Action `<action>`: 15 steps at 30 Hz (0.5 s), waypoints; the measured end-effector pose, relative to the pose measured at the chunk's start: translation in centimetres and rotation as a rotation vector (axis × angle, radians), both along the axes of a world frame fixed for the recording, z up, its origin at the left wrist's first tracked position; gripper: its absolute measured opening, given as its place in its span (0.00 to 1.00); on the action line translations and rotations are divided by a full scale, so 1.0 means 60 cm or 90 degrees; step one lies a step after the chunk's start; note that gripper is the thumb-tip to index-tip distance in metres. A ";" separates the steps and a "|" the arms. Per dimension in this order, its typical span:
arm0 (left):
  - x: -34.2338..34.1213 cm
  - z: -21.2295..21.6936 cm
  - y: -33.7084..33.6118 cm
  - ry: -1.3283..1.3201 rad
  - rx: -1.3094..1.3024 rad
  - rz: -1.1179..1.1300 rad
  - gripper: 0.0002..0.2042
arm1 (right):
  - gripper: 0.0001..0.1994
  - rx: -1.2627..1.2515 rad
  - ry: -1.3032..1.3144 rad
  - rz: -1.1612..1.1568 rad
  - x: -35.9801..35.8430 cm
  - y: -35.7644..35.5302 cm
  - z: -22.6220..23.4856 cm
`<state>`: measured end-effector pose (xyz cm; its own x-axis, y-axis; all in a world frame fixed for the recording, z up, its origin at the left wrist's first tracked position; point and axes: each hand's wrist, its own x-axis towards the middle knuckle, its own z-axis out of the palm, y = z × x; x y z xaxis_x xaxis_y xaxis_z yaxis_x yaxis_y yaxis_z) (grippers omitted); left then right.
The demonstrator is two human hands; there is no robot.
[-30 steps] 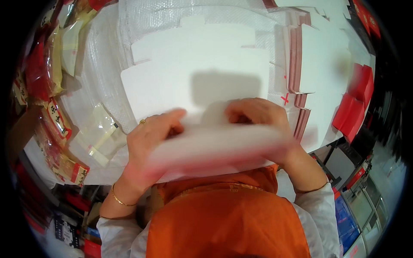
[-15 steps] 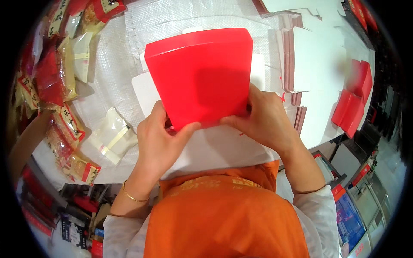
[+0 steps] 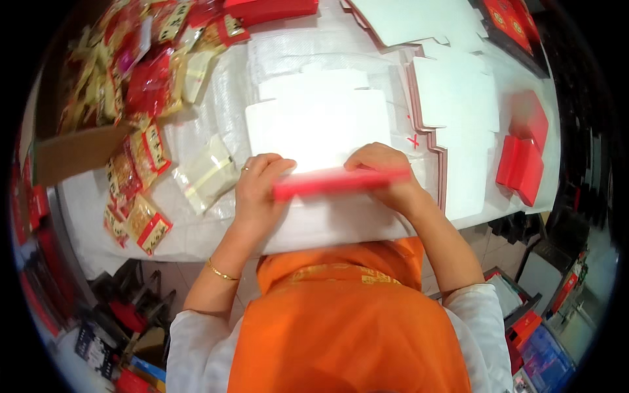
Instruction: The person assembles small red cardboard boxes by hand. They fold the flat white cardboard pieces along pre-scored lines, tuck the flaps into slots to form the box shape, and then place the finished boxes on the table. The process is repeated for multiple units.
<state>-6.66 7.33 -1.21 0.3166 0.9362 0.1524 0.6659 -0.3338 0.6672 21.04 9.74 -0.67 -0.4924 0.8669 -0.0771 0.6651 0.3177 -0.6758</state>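
Observation:
A red cardboard box [image 3: 327,183] is seen edge-on as a narrow, slightly blurred band, close to my body. My left hand [image 3: 259,190], wearing a ring and a bracelet, grips its left end. At the other end my right hand [image 3: 386,173] is closed round it, fingers bent over the far side. Most of the box's faces are turned out of sight. Just beyond it a white die-cut cardboard sheet [image 3: 318,118] with flaps lies flat on the white-covered table [image 3: 229,85].
Several wrapped snack packets [image 3: 157,82] pile up at the far left beside a brown carton flap [image 3: 78,154]. A pale packet [image 3: 208,173] lies left of my hand. Stacked white cardboard sheets [image 3: 458,98], red boxes [image 3: 521,164] and another red box [image 3: 272,9] surround the work area.
The red box has tipped from showing its broad face to edge-on and come lower, uncovering the white sheet. Both hands still hold it. The view has shifted, showing more packets at left.

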 end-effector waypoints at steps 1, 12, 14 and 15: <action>-0.003 -0.002 -0.017 -0.030 -0.032 0.045 0.26 | 0.10 -0.106 0.121 -0.050 0.007 -0.013 0.005; -0.054 0.000 -0.032 0.015 0.282 -0.133 0.19 | 0.08 0.111 0.223 0.156 0.034 -0.028 0.015; -0.068 -0.002 -0.036 0.078 0.327 -0.172 0.18 | 0.06 0.123 0.218 0.178 0.039 -0.023 0.022; -0.071 -0.001 -0.036 0.110 0.350 -0.192 0.18 | 0.06 0.121 0.212 0.192 0.040 -0.021 0.026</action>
